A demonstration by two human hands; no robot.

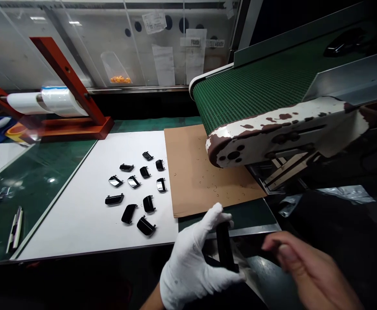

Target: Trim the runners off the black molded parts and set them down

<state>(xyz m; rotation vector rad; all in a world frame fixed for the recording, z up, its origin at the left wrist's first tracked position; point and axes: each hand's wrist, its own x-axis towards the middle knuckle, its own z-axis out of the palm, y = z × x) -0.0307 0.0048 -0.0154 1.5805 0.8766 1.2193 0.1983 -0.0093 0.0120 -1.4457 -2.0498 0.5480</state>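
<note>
Green mesh conveyor belt (256, 90) ending above a cardboard sheet (188, 172), beside a white sheet (66, 215) on the table (36, 189) bearing eleven glossy black moulded parts (133, 181). The gloved left hand (191, 258) grips a twelfth part (224, 246) upright (bare right hand (307, 271) half-open, blurred, just beside it, holding nothing visible).

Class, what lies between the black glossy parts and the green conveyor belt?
In the head view, a brown cardboard sheet lies between the black glossy parts and the green conveyor belt.
</note>
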